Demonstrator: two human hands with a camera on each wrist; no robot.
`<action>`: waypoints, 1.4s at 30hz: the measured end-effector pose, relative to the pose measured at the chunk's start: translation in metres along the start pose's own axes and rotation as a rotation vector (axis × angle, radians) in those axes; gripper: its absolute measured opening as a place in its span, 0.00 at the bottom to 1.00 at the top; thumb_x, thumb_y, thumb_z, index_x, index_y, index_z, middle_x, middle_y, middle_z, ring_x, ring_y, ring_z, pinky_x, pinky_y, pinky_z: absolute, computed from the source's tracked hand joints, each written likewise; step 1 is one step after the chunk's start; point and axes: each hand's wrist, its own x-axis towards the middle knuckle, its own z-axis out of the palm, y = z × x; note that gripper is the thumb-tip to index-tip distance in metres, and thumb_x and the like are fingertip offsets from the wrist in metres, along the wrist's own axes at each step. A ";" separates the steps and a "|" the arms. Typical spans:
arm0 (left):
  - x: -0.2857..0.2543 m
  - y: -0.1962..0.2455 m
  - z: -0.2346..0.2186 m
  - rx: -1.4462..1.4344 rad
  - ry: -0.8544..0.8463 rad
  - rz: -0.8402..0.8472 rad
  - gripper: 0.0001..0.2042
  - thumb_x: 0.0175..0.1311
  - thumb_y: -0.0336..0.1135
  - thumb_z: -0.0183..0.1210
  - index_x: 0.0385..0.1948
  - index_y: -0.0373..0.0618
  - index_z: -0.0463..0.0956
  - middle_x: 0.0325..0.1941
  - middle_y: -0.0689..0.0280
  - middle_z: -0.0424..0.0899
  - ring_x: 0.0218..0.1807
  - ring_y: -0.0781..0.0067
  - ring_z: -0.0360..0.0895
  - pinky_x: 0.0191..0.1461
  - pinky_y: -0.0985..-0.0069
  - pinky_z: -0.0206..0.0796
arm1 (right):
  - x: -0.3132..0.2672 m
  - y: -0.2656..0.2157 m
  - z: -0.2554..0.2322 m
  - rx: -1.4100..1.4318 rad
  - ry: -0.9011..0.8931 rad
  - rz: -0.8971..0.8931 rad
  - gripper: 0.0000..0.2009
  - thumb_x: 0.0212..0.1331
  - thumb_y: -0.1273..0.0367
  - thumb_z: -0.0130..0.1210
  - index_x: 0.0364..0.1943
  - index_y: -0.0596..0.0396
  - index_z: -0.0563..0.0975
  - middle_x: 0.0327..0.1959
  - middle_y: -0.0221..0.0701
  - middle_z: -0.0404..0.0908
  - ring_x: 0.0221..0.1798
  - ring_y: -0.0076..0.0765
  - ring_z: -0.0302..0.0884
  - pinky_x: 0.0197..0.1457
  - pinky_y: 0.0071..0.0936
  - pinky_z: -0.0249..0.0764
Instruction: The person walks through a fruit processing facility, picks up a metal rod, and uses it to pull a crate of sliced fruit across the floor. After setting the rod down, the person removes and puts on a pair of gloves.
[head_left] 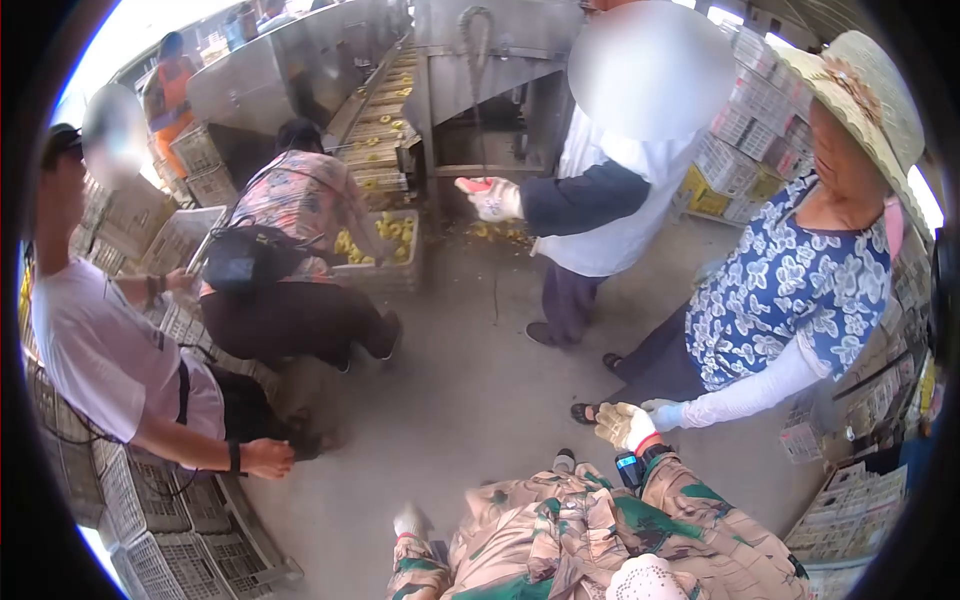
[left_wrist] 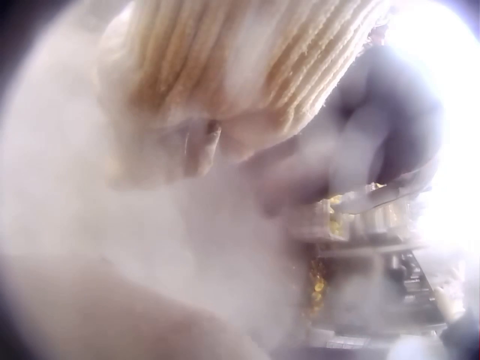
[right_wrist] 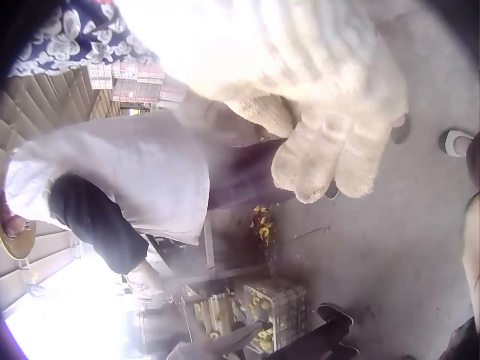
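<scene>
My right hand, in a pale work glove, is held out at the right in front of my camouflage jacket. In the right wrist view its gloved fingers hang loosely bent, with nothing between them. Close beside it are the hands of a person in a blue floral top. My left hand, also gloved, hangs low at my left side by the sleeve. The left wrist view shows its ribbed glove close up and hazy, with no object in the fingers.
Ahead, a person crouches at a crate of yellow fruit beside a conveyor. A person in white stands by the machine, and another in a pale shirt at left. Crates stack at left; more line the right.
</scene>
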 end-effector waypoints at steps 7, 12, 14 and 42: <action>-0.035 0.003 0.002 -0.245 0.127 0.017 0.17 0.61 0.47 0.49 0.30 0.41 0.78 0.32 0.57 0.83 0.35 0.58 0.80 0.39 0.68 0.74 | 0.049 -0.001 0.014 -0.356 -0.132 0.073 0.13 0.61 0.63 0.42 0.39 0.57 0.73 0.45 0.39 0.79 0.49 0.48 0.75 0.50 0.51 0.70; -0.095 0.074 -0.014 -0.737 0.137 -0.120 0.18 0.65 0.47 0.47 0.22 0.42 0.68 0.15 0.64 0.66 0.16 0.66 0.64 0.19 0.66 0.58 | 0.036 0.013 0.046 -0.694 -0.088 0.030 0.15 0.60 0.63 0.42 0.44 0.59 0.73 0.43 0.42 0.80 0.42 0.48 0.79 0.42 0.42 0.75; -0.111 0.097 -0.019 -0.836 0.128 -0.147 0.18 0.65 0.47 0.46 0.21 0.43 0.66 0.13 0.65 0.64 0.12 0.67 0.62 0.15 0.66 0.56 | 0.034 0.013 0.048 -0.759 -0.097 0.027 0.16 0.61 0.62 0.43 0.45 0.59 0.72 0.43 0.42 0.80 0.43 0.47 0.78 0.45 0.41 0.74; -0.071 0.140 -0.058 -0.515 0.046 0.046 0.12 0.58 0.35 0.48 0.17 0.40 0.67 0.11 0.63 0.68 0.11 0.67 0.67 0.11 0.70 0.57 | 0.070 0.115 -0.081 -0.684 0.049 0.052 0.18 0.61 0.63 0.41 0.46 0.63 0.72 0.44 0.45 0.79 0.44 0.51 0.79 0.48 0.45 0.72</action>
